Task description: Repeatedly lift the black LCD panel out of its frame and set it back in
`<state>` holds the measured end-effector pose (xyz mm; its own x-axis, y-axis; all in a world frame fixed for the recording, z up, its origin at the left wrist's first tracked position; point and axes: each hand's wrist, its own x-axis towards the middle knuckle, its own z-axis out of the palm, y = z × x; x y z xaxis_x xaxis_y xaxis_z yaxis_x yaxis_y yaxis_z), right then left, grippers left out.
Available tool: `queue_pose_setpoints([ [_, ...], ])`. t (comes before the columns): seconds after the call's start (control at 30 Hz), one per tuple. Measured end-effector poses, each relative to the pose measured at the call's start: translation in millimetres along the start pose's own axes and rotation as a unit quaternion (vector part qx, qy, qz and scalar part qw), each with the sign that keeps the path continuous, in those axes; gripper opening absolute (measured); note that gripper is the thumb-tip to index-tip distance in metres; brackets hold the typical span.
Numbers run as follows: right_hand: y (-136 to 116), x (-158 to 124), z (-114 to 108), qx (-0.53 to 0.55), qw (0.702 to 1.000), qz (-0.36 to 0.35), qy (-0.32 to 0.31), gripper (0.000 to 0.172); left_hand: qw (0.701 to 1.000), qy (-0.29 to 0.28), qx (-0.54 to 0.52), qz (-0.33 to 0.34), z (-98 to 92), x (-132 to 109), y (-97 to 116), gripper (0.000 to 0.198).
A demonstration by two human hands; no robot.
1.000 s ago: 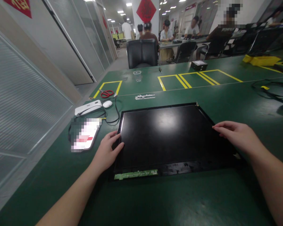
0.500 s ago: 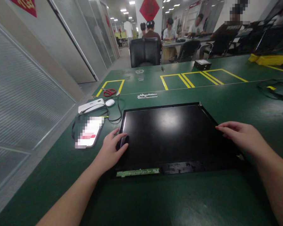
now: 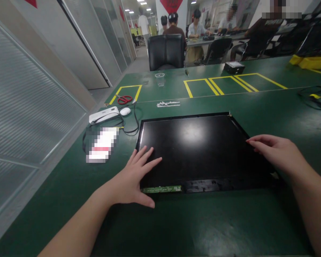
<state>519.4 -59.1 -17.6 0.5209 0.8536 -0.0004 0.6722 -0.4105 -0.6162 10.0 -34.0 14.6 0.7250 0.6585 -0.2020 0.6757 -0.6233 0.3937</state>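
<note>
A black display panel (image 3: 198,153) lies flat on the green table, a bright reflection on its surface. Along its near left edge runs a narrow green circuit board (image 3: 163,189). My left hand (image 3: 135,176) is spread over the panel's near left corner, fingers apart, thumb over the table in front and the palm covering the board's left end. At the panel's right edge, my right hand (image 3: 276,148) has thumb and forefinger pinched together. Whether they grip the frame edge or something small is hidden.
To the left lie a phone (image 3: 103,144), a white device (image 3: 104,115) with black cable, a white mouse (image 3: 125,111) and red scissors (image 3: 125,99). White strips (image 3: 168,104) and a plastic cup (image 3: 159,80) stand beyond the panel. Black cables (image 3: 315,101) lie at right; people sit farther back.
My left hand has moved from the panel's left edge toward the near left corner and spread its fingers. My right hand stays pinched at the right edge. The view has tilted slightly down.
</note>
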Motion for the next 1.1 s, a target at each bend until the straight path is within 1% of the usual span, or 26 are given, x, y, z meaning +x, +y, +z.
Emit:
queue_pose_setpoints([
  [0.1, -0.1, 0.7, 0.0, -0.010, 1.000, 0.012, -0.002, 0.043, 1.000, -0.014, 0.007, 0.008, 0.1, -0.5, 2.3, 0.130],
  [0.23, 0.2, 2.1, -1.1, -0.034, 0.999, 0.009, -0.002, 0.042, 0.999, -0.027, 0.015, -0.009, 0.3, -1.3, 3.9, 0.119],
  [0.33, 2.5, 3.4, -1.9, -0.036, 0.999, 0.001, -0.002, 0.043, 1.000, -0.023, 0.012, -0.014, -0.6, -1.5, 6.1, 0.113],
  [0.53, 1.5, 2.7, -2.2, -0.033, 0.999, 0.008, 0.009, 0.041, 1.000, -0.018, 0.014, -0.014, -2.8, -0.5, 10.6, 0.108],
  [0.67, 1.0, 2.5, -2.0, -0.018, 1.000, 0.014, 0.007, 0.041, 1.000, -0.025, 0.013, -0.011, -2.9, -0.7, 11.6, 0.105],
  [0.87, -2.8, 1.1, -3.1, -0.025, 0.999, 0.033, 0.002, 0.038, 0.999, -0.036, 0.015, -0.022, -3.2, -0.8, 12.3, 0.103],
  [1.1, -8.2, -0.3, -2.8, -0.020, 0.999, 0.043, 0.012, 0.043, 1.000, -0.014, -0.002, -0.007, -4.9, -0.6, 12.2, 0.101],
])
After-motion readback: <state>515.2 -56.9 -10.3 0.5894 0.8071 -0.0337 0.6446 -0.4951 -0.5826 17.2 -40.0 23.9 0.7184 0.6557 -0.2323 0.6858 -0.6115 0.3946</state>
